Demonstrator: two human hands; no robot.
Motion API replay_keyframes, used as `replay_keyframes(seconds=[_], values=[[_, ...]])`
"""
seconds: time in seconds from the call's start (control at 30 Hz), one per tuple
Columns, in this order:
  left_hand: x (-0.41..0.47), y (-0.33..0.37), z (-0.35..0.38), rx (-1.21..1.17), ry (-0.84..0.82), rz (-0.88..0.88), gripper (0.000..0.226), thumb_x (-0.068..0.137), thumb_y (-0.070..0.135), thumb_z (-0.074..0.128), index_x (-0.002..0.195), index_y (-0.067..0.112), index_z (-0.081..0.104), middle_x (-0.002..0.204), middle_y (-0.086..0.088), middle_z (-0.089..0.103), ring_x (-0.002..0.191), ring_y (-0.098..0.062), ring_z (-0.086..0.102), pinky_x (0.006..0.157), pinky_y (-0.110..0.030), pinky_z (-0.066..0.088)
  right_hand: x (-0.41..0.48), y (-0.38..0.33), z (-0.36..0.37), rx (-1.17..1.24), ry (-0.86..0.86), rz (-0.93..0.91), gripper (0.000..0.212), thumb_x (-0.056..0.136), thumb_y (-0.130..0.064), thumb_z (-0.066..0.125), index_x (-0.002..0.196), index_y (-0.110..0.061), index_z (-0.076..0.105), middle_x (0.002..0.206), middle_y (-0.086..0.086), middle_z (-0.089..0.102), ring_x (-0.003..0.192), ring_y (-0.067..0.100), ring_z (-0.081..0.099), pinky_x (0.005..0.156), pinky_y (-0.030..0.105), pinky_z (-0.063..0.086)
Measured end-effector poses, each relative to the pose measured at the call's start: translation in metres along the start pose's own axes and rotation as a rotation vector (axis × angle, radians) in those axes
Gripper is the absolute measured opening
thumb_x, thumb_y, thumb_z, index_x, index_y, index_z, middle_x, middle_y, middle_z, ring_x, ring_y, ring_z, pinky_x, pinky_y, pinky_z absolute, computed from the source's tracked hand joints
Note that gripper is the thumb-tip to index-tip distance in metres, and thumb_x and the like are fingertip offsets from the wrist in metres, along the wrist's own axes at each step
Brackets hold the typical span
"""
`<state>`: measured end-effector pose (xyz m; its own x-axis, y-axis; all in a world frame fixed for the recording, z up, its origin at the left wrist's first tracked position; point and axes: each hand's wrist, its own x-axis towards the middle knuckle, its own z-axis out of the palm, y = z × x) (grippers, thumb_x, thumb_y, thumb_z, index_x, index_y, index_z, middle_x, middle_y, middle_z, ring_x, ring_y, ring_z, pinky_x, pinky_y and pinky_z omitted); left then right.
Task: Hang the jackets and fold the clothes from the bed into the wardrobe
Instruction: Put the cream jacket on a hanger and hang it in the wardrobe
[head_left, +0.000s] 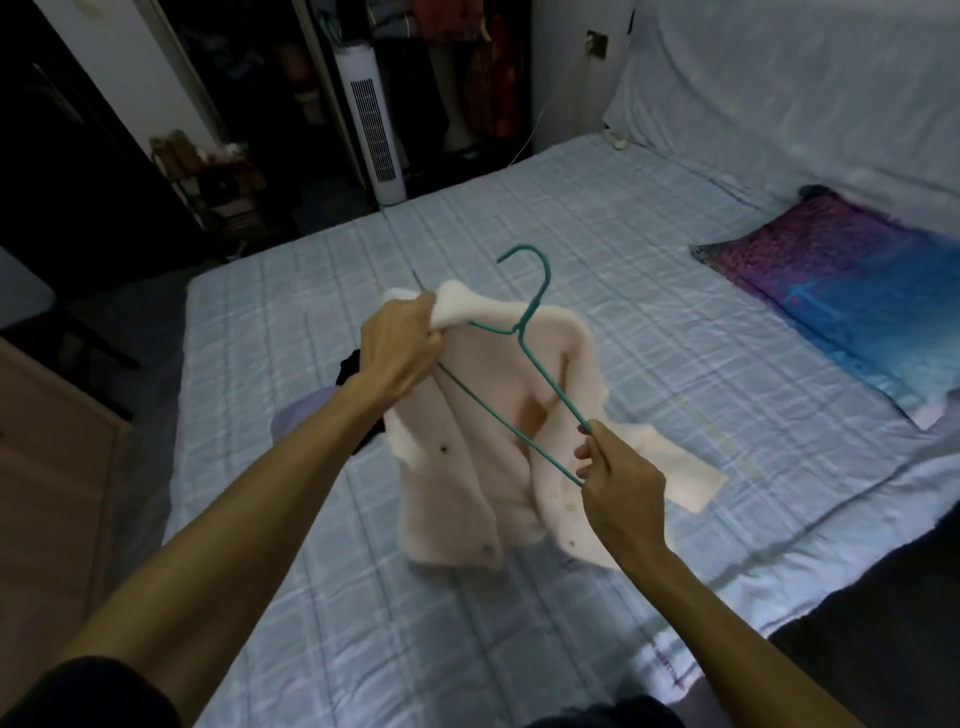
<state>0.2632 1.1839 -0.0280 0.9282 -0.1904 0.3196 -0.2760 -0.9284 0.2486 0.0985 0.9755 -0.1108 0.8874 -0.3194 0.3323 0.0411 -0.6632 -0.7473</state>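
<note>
Cream fleece jacket (467, 493), front open and dark buttons showing, held up over the bed (623, 249) at mid-frame. Its hem reaches the checked sheet, and one sleeve trails to the right across the sheet.

The left hand (402, 343) sits at the jacket's top left edge, with the fingers curled tight round a bunch of the fluffy collar. The garment hangs below and to the right of that fist.

A green wire hanger (519, 326) lies across the jacket's front with its hook pointing up and away. One end runs to the left hand (whether it is inside the fabric cannot be told). The right hand (621, 483) is in front of the jacket's lower right front and pinches the hanger's other corner between thumb and fingertips.

Behind the left forearm, a dark garment (353, 369) and a lilac one (296, 415) lie on the sheet. A purple-and-blue pillow (841, 291) rests near the bed's right side, well apart from the jacket.

Beyond the bed's far edge stands a white tower fan (371, 119) beside an open wardrobe (467, 78) with clothes hanging in it. A wooden cabinet (52, 467) is at the left border.
</note>
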Motion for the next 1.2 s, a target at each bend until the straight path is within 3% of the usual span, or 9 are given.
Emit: replay_keyframes(seconds=[0.1,0.2,0.4,0.5,0.6,0.7,0.83,0.97,1.2], values=[[0.001,-0.007,0.007,-0.15,-0.02,0.107,0.037,0.075,0.022,0.043,0.099,-0.003,0.055,0.104,-0.021,0.05,0.095,-0.033,0.046,0.078,-0.039,0.039,-0.002,0.011,0.002,0.072,0.102,-0.055,0.031,0.085,0.005,0.043,0.103,-0.006,0.066,0.078,0.0,0.068,0.064,0.008,0.063,0.062,0.021,0.052],[0.007,-0.008,0.012,-0.309,-0.153,0.074,0.047,0.075,0.027,0.041,0.116,0.004,0.048,0.114,-0.013,0.047,0.098,-0.025,0.04,0.081,-0.038,0.034,0.004,0.014,0.002,0.067,0.143,-0.091,0.029,0.084,0.009,0.046,0.101,-0.002,0.066,0.076,0.002,0.069,0.066,0.008,0.064,0.067,0.008,0.049],[0.034,-0.004,0.014,-0.134,-0.219,0.107,0.049,0.066,0.038,0.067,0.098,0.012,0.039,0.09,-0.004,0.054,0.081,-0.031,0.056,0.064,-0.035,0.038,0.022,0.028,-0.011,-0.037,0.171,-0.22,0.035,0.085,-0.002,0.039,0.102,-0.004,0.069,0.077,-0.001,0.071,0.069,0.008,0.065,0.065,0.006,0.044],[0.04,-0.003,0.02,-0.146,-0.244,0.05,0.061,0.067,0.056,0.072,0.106,0.018,0.042,0.097,-0.005,0.063,0.082,-0.028,0.06,0.063,-0.035,0.044,0.042,0.035,-0.019,-0.102,0.171,-0.18,0.033,0.088,-0.011,0.038,0.098,-0.011,0.069,0.079,-0.004,0.07,0.068,0.015,0.066,0.078,0.025,0.053],[0.042,-0.004,0.026,-0.149,-0.195,0.049,0.078,0.059,0.075,0.059,0.113,0.02,0.052,0.108,-0.005,0.066,0.098,-0.03,0.061,0.074,-0.037,0.044,0.068,0.042,-0.02,-0.137,0.258,-0.202,0.021,0.092,-0.006,0.047,0.098,-0.01,0.066,0.087,0.001,0.07,0.083,0.021,0.065,0.11,0.041,0.034],[0.042,-0.002,0.028,-0.144,-0.121,0.132,0.081,0.063,0.073,0.051,0.116,0.013,0.06,0.108,-0.012,0.068,0.098,-0.033,0.063,0.073,-0.036,0.044,0.076,0.042,-0.012,-0.096,0.362,-0.386,0.025,0.085,0.006,0.052,0.104,-0.008,0.062,0.105,0.013,0.063,0.108,0.03,0.057,0.107,0.052,0.033],[0.04,0.002,0.031,-0.116,-0.089,0.206,0.084,0.067,0.069,0.045,0.121,0.006,0.059,0.11,-0.021,0.067,0.097,-0.041,0.063,0.075,-0.043,0.048,0.052,0.046,0.017,-0.044,0.228,-0.642,0.02,0.08,0.002,0.05,0.087,-0.006,0.068,0.103,0.018,0.061,0.1,0.035,0.056,0.097,0.047,0.04],[0.042,0.008,0.031,-0.1,-0.059,0.262,0.081,0.07,0.066,0.046,0.123,0.006,0.059,0.109,-0.023,0.067,0.097,-0.041,0.064,0.075,-0.044,0.048,0.039,0.075,0.049,-0.006,-0.128,-0.38,0.02,0.079,-0.006,0.05,0.081,-0.006,0.07,0.098,0.015,0.063,0.084,0.032,0.06,0.071,0.041,0.051],[0.041,0.022,0.033,-0.041,-0.036,0.239,0.076,0.069,0.064,0.048,0.118,0.007,0.061,0.105,-0.021,0.068,0.091,-0.039,0.065,0.072,-0.041,0.047,0.07,0.117,0.085,-0.083,-0.351,0.421,0.05,0.095,-0.035,0.047,0.137,-0.01,0.038,0.138,0.012,0.043,0.124,0.028,0.043,0.1,0.038,0.037]])
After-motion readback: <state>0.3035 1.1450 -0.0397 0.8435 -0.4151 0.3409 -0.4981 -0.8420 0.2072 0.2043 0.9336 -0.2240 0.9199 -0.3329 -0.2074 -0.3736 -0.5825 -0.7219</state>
